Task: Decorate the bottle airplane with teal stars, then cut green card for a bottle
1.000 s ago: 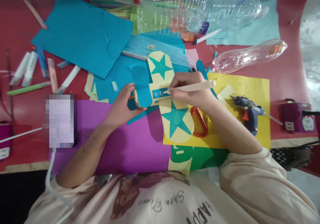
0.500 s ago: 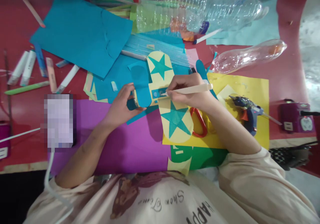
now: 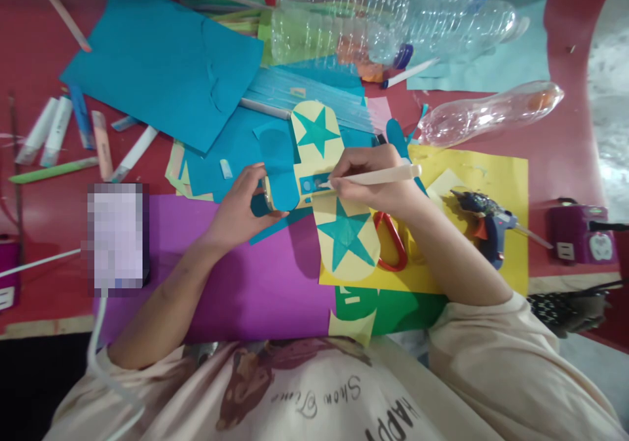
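A paper plane model (image 3: 319, 189) with pale yellow wings and teal stars lies in the middle of the table. My left hand (image 3: 243, 208) is curled round its teal front end, steadying it. My right hand (image 3: 376, 179) pinches a cream-coloured pen (image 3: 378, 177), its tip resting on the teal strip on the model's body. Red-handled scissors (image 3: 393, 241) lie just under my right wrist, partly hidden.
A blue glue gun (image 3: 484, 221) lies on a yellow sheet (image 3: 496, 172) at the right. Several clear plastic bottles (image 3: 373, 18) lie at the back. A large teal sheet (image 3: 162, 67), a purple sheet (image 3: 246, 277), marker pens (image 3: 73, 139) at the left and a purple socket box (image 3: 584, 234) surround the work.
The pen tip shifted a little left along the teal strip, then slightly back. My left hand has stayed in place on the model.
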